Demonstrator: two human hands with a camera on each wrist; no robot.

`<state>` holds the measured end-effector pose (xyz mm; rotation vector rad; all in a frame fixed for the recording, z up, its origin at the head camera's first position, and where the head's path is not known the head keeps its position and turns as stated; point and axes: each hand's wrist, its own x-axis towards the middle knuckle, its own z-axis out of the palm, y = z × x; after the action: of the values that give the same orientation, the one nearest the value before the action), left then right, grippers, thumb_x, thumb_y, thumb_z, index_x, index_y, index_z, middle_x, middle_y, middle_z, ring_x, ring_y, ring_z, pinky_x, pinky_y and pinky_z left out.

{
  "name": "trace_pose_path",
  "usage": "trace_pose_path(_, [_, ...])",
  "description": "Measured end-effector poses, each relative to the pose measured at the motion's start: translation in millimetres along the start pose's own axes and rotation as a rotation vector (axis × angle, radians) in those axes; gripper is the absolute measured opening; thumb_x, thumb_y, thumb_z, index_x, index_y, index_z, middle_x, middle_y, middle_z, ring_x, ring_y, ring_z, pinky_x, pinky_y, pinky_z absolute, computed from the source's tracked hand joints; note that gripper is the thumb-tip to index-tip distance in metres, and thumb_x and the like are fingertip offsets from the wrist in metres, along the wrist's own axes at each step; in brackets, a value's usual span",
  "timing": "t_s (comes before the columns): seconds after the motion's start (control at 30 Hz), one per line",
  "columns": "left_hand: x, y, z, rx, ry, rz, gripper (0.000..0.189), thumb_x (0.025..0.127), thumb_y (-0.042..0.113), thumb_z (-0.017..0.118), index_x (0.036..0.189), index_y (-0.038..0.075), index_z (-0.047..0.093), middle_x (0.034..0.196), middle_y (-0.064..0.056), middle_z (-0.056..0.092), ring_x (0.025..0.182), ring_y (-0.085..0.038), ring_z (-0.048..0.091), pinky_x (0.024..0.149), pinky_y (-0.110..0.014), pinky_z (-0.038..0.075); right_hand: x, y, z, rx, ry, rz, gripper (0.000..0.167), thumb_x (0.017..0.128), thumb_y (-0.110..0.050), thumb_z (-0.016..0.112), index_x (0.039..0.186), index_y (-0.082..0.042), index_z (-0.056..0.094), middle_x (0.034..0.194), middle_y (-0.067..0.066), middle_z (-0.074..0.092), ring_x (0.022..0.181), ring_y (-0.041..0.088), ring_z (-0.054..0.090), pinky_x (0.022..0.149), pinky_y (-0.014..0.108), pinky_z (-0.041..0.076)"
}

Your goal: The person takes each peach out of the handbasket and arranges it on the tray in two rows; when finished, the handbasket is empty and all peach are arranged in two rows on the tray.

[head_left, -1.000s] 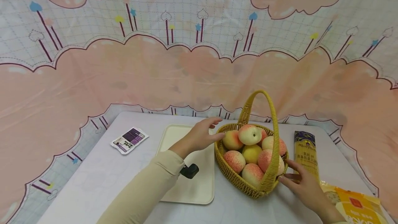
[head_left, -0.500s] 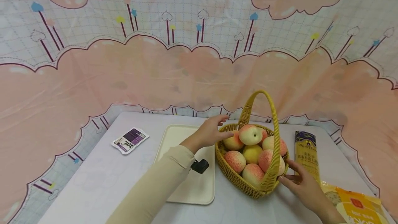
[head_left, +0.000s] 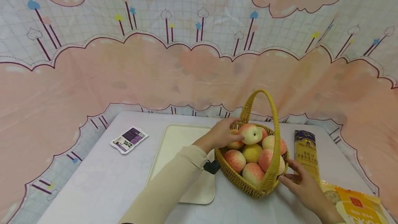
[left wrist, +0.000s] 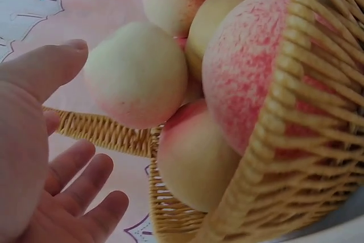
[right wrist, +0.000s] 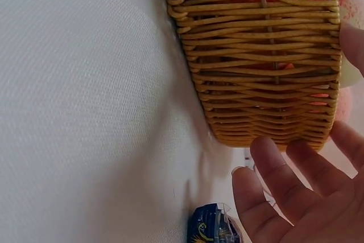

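A heart-shaped wicker basket [head_left: 231, 178] with a tall arched handle stands on the table, piled with several pink-and-cream peaches and a yellow fruit [head_left: 252, 154]. My left hand [head_left: 220, 134] reaches over its left rim, thumb and fingers spread beside the topmost peach [head_left: 251, 134]. In the left wrist view, a gap shows between the thumb and that pale peach [left wrist: 136, 75]; nothing is gripped. My right hand [head_left: 303, 186] rests at the basket's right side. In the right wrist view its relaxed fingertips touch the woven wall [right wrist: 261, 83], with the thumb by the rim.
A cream rectangular tray [head_left: 174, 144] lies left of the basket, partly under my left forearm. A purple-and-white packet [head_left: 129, 140] is farther left. On the right lie a long yellow packet [head_left: 306, 155] with a dark blue end and an orange-yellow bag [head_left: 357, 205].
My left hand has moved right, from the basket's left rim to beside the topmost peach. The right hand and the basket have stayed in place.
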<state>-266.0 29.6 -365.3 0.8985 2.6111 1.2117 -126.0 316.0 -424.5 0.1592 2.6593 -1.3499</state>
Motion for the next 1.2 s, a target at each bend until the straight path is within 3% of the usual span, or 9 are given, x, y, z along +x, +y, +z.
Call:
trace_pose_path(0.2, [8.7,3.8,8.1,0.024,-0.018,0.006,0.066,0.090,0.027,0.076,0.148,0.009,0.048,0.150,-0.007,0.047,0.137,-0.022,0.043,0.110,-0.033,0.036,0.0,0,0,0.019,0.003,0.005,0.087,0.096,-0.038,0.068,0.155,0.003,0.019,0.155,0.034,0.021,0.125,0.044,0.051,0.087,0.042,0.055])
trace_pose_path(0.53, [15.9,7.5,17.0,0.086,-0.028,0.040,0.067,0.088,0.020,0.075,0.149,0.013,0.048,0.147,-0.004,0.051,0.128,-0.018,0.051,0.103,-0.027,0.041,-1.2,0,3,0.012,0.020,-0.055,0.084,0.095,-0.034,0.070,0.154,0.004,0.022,0.154,0.034,0.025,0.122,0.044,0.054,0.085,0.039,0.056])
trace_pose_path(0.7, [18.6,11.5,21.9,0.085,-0.040,0.046,0.066,0.088,0.017,0.074,0.148,0.010,0.048,0.145,-0.006,0.052,0.128,-0.018,0.051,0.104,-0.026,0.040,-1.3,0,2,0.029,0.016,-0.026,0.086,0.095,-0.036,0.069,0.155,0.004,0.021,0.154,0.034,0.024,0.124,0.044,0.052,0.085,0.039,0.056])
trace_pose_path(1.0, [21.4,14.8,27.3,0.056,-0.053,-0.012,0.068,0.089,0.014,0.075,0.149,0.010,0.045,0.141,-0.008,0.055,0.122,-0.020,0.055,0.098,-0.029,0.045,-2.1,0,3,0.046,0.025,-0.039,0.085,0.095,-0.034,0.070,0.154,0.004,0.022,0.152,0.035,0.028,0.121,0.043,0.055,0.083,0.037,0.057])
trace_pose_path(1.2, [22.2,12.3,33.0,0.080,-0.056,-0.001,0.071,0.088,0.016,0.077,0.150,0.010,0.042,0.139,-0.006,0.054,0.120,-0.017,0.055,0.097,-0.029,0.045,-2.0,0,4,0.052,0.025,-0.038,0.084,0.095,-0.033,0.070,0.154,0.004,0.022,0.152,0.035,0.029,0.120,0.041,0.056,0.081,0.035,0.057])
